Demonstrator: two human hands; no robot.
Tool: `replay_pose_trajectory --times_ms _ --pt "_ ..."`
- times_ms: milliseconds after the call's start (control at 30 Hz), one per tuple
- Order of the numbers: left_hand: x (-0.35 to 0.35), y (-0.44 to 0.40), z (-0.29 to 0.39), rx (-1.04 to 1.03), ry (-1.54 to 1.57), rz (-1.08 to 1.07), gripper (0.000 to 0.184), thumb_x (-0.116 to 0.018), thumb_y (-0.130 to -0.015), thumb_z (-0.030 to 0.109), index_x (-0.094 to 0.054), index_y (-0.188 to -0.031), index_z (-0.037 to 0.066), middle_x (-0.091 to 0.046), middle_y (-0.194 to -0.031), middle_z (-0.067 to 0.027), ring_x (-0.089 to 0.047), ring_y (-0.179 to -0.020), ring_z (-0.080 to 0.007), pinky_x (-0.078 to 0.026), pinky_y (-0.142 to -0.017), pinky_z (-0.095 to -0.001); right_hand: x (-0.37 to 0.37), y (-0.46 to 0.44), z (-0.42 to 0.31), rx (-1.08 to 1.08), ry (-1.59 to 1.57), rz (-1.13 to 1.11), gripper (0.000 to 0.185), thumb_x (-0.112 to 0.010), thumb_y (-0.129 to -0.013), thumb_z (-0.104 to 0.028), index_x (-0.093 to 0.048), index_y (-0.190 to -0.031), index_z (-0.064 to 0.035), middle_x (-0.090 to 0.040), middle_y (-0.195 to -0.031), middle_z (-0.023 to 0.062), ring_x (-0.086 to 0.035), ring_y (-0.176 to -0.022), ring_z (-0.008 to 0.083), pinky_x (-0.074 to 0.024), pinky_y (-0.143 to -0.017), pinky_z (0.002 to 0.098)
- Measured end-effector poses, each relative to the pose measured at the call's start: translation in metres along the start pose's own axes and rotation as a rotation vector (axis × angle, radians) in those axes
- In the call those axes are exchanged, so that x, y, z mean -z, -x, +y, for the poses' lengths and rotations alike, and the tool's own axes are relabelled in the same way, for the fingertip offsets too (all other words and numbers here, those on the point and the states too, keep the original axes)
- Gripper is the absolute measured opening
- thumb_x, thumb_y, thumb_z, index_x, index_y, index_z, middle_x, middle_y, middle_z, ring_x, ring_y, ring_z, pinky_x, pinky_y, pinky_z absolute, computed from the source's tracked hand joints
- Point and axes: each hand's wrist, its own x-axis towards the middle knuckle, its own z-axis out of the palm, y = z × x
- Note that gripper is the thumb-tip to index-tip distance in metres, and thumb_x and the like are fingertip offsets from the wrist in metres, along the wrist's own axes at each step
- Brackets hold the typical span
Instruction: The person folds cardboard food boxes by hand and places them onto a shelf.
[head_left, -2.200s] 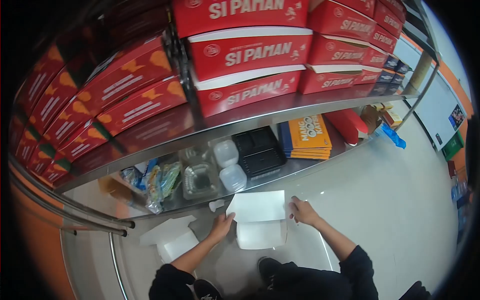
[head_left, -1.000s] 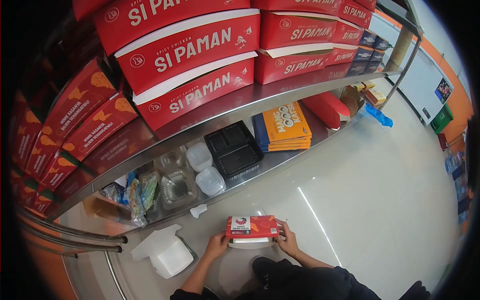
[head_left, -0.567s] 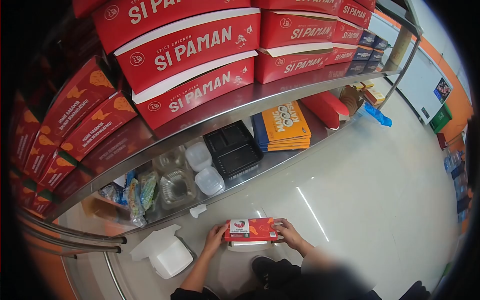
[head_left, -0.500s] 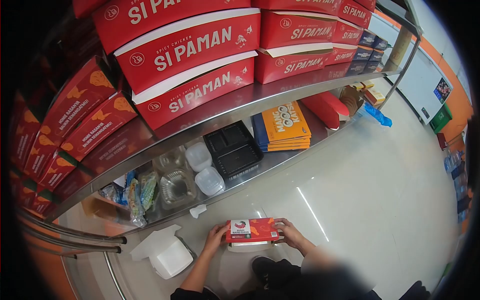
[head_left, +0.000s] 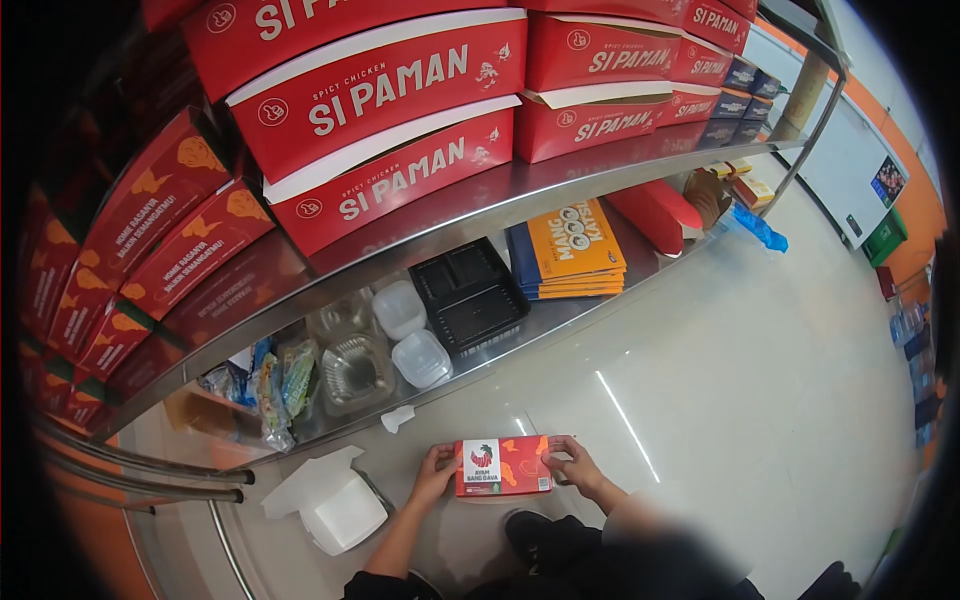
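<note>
- Over the pale floor (head_left: 720, 400), in front of the steel rack: one red box (head_left: 522, 466), printed "AYAM BANG DAVA" on a white panel, with orange pictures beside it; its printed face is turned up toward the camera.
- Left hand (head_left: 432, 472): fingers bent, closed narrowly on the left end of the red box.
- Right hand (head_left: 576, 467): likewise closed narrowly, thumb and fingers at the box's upper right corner.
- Open white carton (head_left: 342, 515): on the floor, left of the hands and apart from them, flaps spread, pale inside showing.
- White scrap (head_left: 397, 418): on the floor near the lower shelf edge.
- Dark shoe (head_left: 525, 527): just below the red box in the view.
- Lower shelf (head_left: 560, 318), left to right: bagged packets (head_left: 282, 395); clear plastic containers (head_left: 357, 372); two whitish tubs (head_left: 421, 360); black compartment tray (head_left: 470, 300); pile of orange and blue flat cartons (head_left: 575, 250); red rounded article (head_left: 655, 215), kind not clear.
- Upper shelf (head_left: 560, 190): red chicken-print boxes (head_left: 175, 210) at left; stacked "SI PAMAN" boxes (head_left: 380, 90) in the middle; small navy boxes (head_left: 735, 103) at right.
- Blue plastic (head_left: 760, 230): by the rack's right end.
- Green bin (head_left: 885, 238): farther off, at right.
</note>
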Motion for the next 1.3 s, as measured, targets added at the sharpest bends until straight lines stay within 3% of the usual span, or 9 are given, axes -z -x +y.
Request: replay_pose_trajectory --times_ms 267,467,567,667,767,833,933,1100,1300 --pt "-0.010 0.017 -0.018 -0.417 -0.312 -0.018 0.055 -0.052 -0.095 0.035 -0.034 -0.142 0.013 -0.039 -0.139 -0.0175 -0.050 -0.119 -0.0261 -0.044 -0.095 -0.0361 -0.005 0.025 -0.022 0.097 0.122 0.054 0.050 -0.046 -0.096 -0.041 -0.030 -0.139 -0.0206 -0.047 -0.119 0.0195 -0.065 -0.080 0.0260 -0.0550 -0.048 0.0328" --pt "-0.016 0.041 0.068 -0.247 -0.099 -0.215 0.061 -0.054 -0.091 0.037 -0.026 -0.143 0.019 -0.023 -0.141 -0.0152 -0.021 -0.136 -0.0317 -0.060 -0.072 -0.0395 0.013 0.044 -0.083 -0.129 -0.151 -0.242 0.043 -0.055 -0.092 -0.040 -0.057 -0.123 -0.0103 -0.031 -0.131 0.0115 -0.053 -0.101 0.0250 -0.0565 -0.065 0.0313" --pt "-0.016 0.040 0.083 -0.381 -0.155 -0.137 0.049 -0.051 -0.093 0.035 -0.033 -0.135 0.017 -0.027 -0.138 -0.0143 -0.027 -0.133 -0.0331 -0.060 -0.073 -0.0436 0.015 0.057 -0.096 0.169 -0.048 -0.334 0.036 -0.062 -0.090 -0.032 -0.061 -0.120 -0.0121 -0.021 -0.139 0.0091 -0.050 -0.104 0.0233 -0.0560 -0.064 0.0292" --pt "-0.019 0.067 0.131 -0.058 0.144 -0.186 0.039 -0.046 -0.094 0.034 -0.037 -0.125 0.013 -0.028 -0.140 -0.0120 -0.042 -0.124 -0.0292 -0.057 -0.078 -0.0490 0.016 0.076 -0.116 0.354 0.063 -0.296 0.033 -0.068 -0.085 -0.022 -0.065 -0.115 -0.0108 -0.027 -0.139 0.0076 -0.046 -0.108 0.0211 -0.0534 -0.072 0.0292" --pt "-0.011 0.099 0.184 0.083 0.329 -0.313 0.033 -0.047 -0.095 0.029 -0.037 -0.123 0.013 -0.029 -0.138 -0.0107 -0.047 -0.121 -0.0300 -0.057 -0.081 -0.0499 0.011 0.099 -0.157 0.913 0.314 -0.072 0.024 -0.072 -0.078 -0.013 -0.073 -0.101 -0.0106 -0.057 -0.120 0.0106 -0.055 -0.096 0.0181 -0.0406 -0.084 0.0316" --pt "-0.002 0.125 0.220 0.135 0.353 -0.386 0.033 -0.049 -0.095 0.028 -0.038 -0.124 0.016 -0.031 -0.136 -0.0115 -0.046 -0.121 -0.0284 -0.056 -0.084 -0.0477 0.006 0.111 -0.184 1.010 0.391 -0.067 0.024 -0.072 -0.077 -0.012 -0.073 -0.101 -0.0106 -0.061 -0.112 0.0095 -0.056 -0.091 0.0182 -0.0408 -0.082 0.0306" --pt "0.015 0.161 0.264 0.036 0.357 -0.416 0.032 -0.049 -0.095 0.027 -0.038 -0.123 0.017 -0.030 -0.137 -0.0114 -0.045 -0.123 -0.0279 -0.055 -0.086 -0.0478 -0.013 0.132 -0.231 1.217 0.446 0.025 0.024 -0.072 -0.075 -0.009 -0.073 -0.098 -0.0084 -0.068 -0.091 0.0062 -0.056 -0.081 0.0179 -0.0397 -0.075 0.0287" --pt "0.050 0.210 0.295 -0.327 0.372 -0.537 0.047 -0.048 -0.092 0.049 -0.038 -0.127 0.019 -0.023 -0.142 -0.0114 -0.033 -0.133 -0.0279 -0.048 -0.095 -0.0515 -0.043 0.193 -0.315 1.587 0.699 0.015 0.033 -0.076 -0.071 -0.013 -0.071 -0.104 -0.0078 -0.067 -0.100 0.0058 -0.055 -0.078 0.0157 -0.0367 -0.071 0.0284" --pt "0.088 0.224 0.296 -0.920 0.137 -0.384 0.051 -0.065 -0.086 0.036 -0.045 -0.128 0.016 0.001 -0.148 -0.0089 -0.016 -0.139 -0.0282 -0.053 -0.091 -0.0477 -0.080 0.200 -0.346 1.757 0.815 0.038 0.037 -0.074 -0.073 -0.009 -0.069 -0.110 -0.0095 -0.064 -0.112 0.0078 -0.048 -0.073 0.0162 -0.0336 -0.065 0.0268"
